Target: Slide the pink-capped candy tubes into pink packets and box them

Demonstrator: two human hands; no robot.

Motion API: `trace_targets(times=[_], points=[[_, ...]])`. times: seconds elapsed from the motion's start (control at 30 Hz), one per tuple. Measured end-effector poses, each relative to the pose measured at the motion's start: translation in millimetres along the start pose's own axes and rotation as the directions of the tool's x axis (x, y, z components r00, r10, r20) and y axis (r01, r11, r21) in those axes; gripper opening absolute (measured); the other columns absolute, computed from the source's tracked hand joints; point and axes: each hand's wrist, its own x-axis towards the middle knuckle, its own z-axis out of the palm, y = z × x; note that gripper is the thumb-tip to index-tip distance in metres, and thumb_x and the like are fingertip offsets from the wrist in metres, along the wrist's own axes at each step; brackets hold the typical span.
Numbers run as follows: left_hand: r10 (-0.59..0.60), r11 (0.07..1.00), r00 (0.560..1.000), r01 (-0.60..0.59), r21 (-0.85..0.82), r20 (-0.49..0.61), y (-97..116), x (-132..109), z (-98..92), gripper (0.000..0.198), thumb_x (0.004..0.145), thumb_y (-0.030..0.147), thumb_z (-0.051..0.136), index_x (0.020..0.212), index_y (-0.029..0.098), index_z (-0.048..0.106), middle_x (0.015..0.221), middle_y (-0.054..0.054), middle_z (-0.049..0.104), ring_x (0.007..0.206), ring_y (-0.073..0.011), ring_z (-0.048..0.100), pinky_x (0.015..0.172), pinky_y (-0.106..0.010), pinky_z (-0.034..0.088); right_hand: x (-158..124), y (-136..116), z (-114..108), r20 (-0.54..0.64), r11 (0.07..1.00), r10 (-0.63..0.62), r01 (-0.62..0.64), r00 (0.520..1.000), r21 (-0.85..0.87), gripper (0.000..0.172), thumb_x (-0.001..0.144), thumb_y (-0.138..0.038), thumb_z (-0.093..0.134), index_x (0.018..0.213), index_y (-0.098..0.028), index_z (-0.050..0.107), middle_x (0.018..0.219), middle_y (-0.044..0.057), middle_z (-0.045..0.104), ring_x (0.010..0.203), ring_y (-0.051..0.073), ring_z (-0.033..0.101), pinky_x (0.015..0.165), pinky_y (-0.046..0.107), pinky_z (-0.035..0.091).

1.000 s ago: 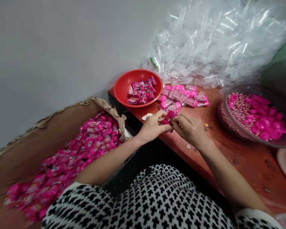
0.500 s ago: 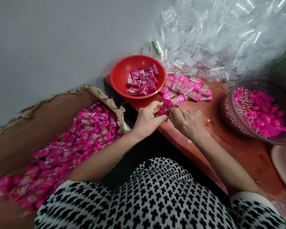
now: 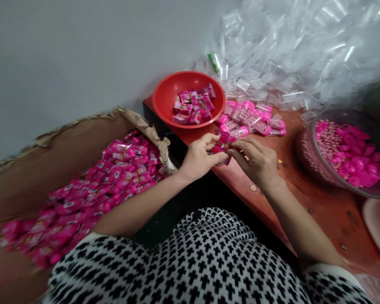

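Observation:
My left hand pinches a small bundle of pink printed labels between thumb and fingers, above the table's near edge. A thin yellowish band, which looks like a rubber band, runs across the bundle. My right hand meets it from the right, thumb and fingertips closed at the band's end. Just behind my hands lie several clear tubes of pink beads with pink caps. A red bowl behind them to the left holds several similar pink bundles.
A torn cardboard box at left holds many pink-wrapped tubes. At right stands a tinted bowl of pink beads and caps. Empty clear tubes are heaped at the back of the reddish table. A grey wall rises behind.
My right hand's fingers have uncurled from a tighter grip into a fingertip pinch, and the band now shows stretched across the bundle. My left hand keeps its hold. The view has shifted slightly.

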Motion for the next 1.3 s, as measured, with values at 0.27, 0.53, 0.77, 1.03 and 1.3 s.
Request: trace_targets(times=[0.27,0.53,0.77,1.03,1.3], points=[[0.141,0.94,0.988,-0.152,0.305,0.058,11.5,-15.9,0.2,0.026,0.073,0.015,0.072,0.098,0.021,0.065,0.101,-0.002,0.073,0.101,-0.0208,0.068,0.088,-0.031,0.053,-10.9,-13.7,-16.0,0.086,0.994,0.023,-0.014,0.996,-0.104,0.007,0.09,-0.026,0.064,0.095,-0.029,0.068,0.078,0.002,0.075,0.061,0.019,0.067,0.049,0.034,0.045],[0.071,0.912,0.994,-0.1,0.397,0.086,7.0,-47.8,-10.1,0.023,0.079,0.014,0.062,0.102,0.019,0.063,0.103,-0.003,0.071,0.092,-0.0177,0.068,0.084,-0.028,0.05,-20.0,-35.4,-3.2,0.182,0.959,-0.198,0.228,0.963,-0.166,0.007,0.089,-0.02,0.059,0.092,-0.025,0.063,0.074,0.002,0.074,0.056,0.02,0.066,0.045,0.032,0.038],[-0.104,0.927,0.994,0.081,0.365,0.042,1.3,-79.6,-18.5,0.031,0.08,0.026,0.064,0.11,0.018,0.061,0.092,-0.002,0.072,0.079,-0.0155,0.066,0.073,-0.025,0.048,-26.5,-33.1,12.7,0.166,0.953,0.009,0.042,0.986,-0.301,0.021,0.085,-0.029,0.058,0.067,-0.019,0.06,0.058,0.004,0.068,0.045,0.016,0.054,0.043,0.026,0.026],[-0.225,0.974,0.973,0.223,-0.029,-0.051,-25.6,-114.3,-46.1,0.049,0.069,0.024,0.072,0.117,0.013,0.065,0.091,-0.004,0.074,0.076,-0.0154,0.066,0.072,-0.026,0.051,-19.7,-13.1,29.5,0.263,0.956,0.278,-0.239,0.924,-0.169,0.024,0.081,-0.036,0.053,0.071,-0.018,0.066,0.062,0.009,0.068,0.054,0.02,0.061,0.049,0.029,0.035],[-0.106,0.99,0.964,0.079,-0.118,-0.244,-20.2,-82.6,-66.7,0.035,0.065,0.026,0.081,0.095,0.014,0.068,0.091,-0.003,0.073,0.081,-0.015,0.066,0.077,-0.026,0.05,-20.3,-33.9,36.7,0.206,0.959,0.123,-0.169,0.971,0.227,0.021,0.094,-0.031,0.055,0.107,-0.019,0.066,0.094,0.009,0.076,0.074,0.018,0.072,0.065,0.03,0.057]])
